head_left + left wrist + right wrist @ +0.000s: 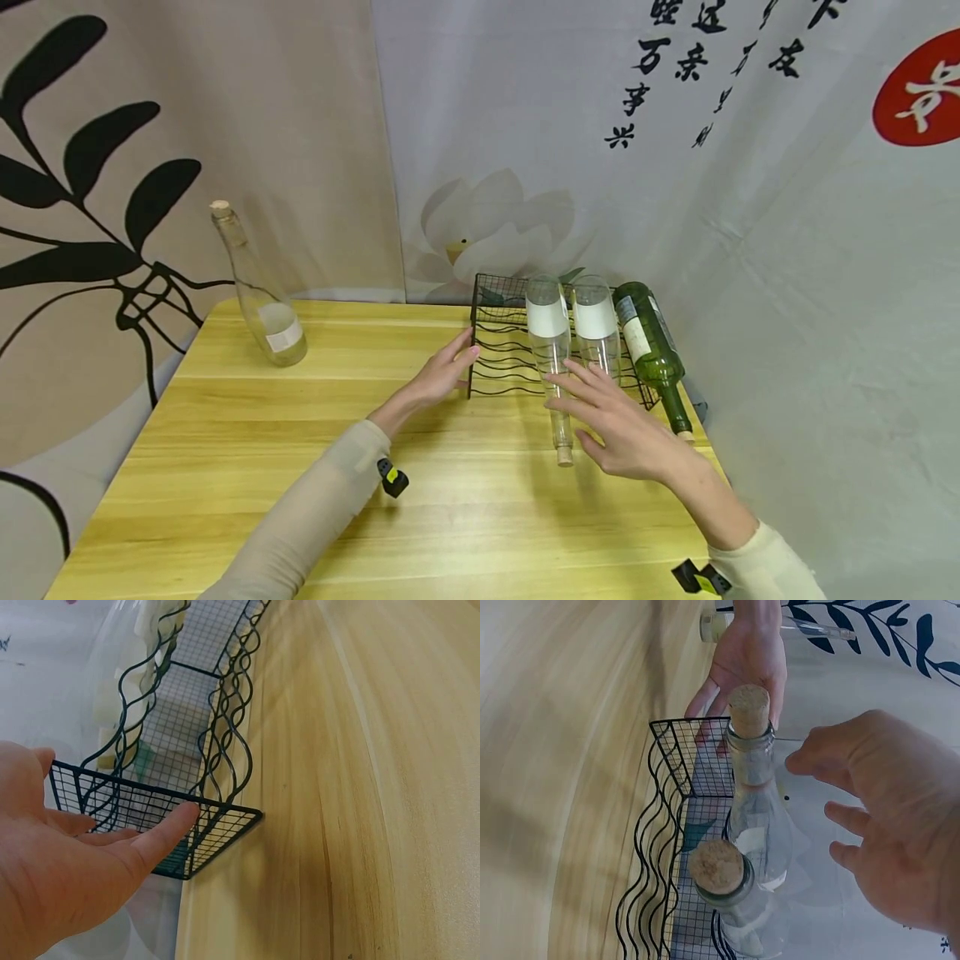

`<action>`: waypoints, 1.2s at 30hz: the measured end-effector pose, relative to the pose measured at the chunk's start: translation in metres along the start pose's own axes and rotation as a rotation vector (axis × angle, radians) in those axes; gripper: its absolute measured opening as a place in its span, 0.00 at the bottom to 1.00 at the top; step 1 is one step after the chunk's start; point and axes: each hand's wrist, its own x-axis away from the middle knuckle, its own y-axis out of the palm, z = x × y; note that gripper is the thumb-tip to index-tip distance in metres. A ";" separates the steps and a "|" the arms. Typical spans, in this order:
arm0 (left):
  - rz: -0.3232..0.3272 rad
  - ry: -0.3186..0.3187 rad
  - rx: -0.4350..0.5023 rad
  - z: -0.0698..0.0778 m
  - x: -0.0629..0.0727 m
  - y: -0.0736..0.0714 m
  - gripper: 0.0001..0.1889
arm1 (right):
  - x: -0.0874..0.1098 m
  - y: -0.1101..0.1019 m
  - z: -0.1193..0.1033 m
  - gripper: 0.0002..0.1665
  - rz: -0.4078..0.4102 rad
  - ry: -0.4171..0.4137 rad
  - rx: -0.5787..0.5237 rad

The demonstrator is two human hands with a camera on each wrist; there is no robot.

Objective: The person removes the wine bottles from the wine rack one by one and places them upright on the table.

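Observation:
A black wire wine rack (501,312) stands near the table's back edge. Two clear glass bottles lie in it with necks toward me: the left bottle (547,318) and the middle bottle (596,320), both with white labels. At the right end lies a green bottle (654,342), neck also forward. My left hand (441,377) touches the rack's left mesh end panel (135,796), fingers fairly straight, thumb along its rim. Over the clear bottles' necks hovers my right hand (626,429), fingers spread and holding nothing. Corks (748,709) plug both clear bottles in the right wrist view.
Another clear corked bottle (279,330) stands upright at the table's back left. The wooden table (315,433) runs up to a printed cloth backdrop (480,125) behind it, and a pale cloth (840,333) hangs along the right.

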 end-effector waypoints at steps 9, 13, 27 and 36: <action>0.002 0.002 0.009 -0.001 -0.001 0.000 0.40 | -0.006 0.008 -0.003 0.38 -0.081 -0.023 0.060; 0.002 0.001 0.012 0.000 0.000 0.000 0.40 | -0.008 0.011 -0.002 0.38 -0.096 -0.037 0.063; 0.008 0.005 0.014 0.001 0.001 0.001 0.39 | -0.010 0.019 0.000 0.32 -0.142 -0.093 0.107; 0.007 0.012 0.011 0.000 0.000 0.001 0.41 | -0.012 0.024 0.001 0.27 -0.149 -0.109 0.114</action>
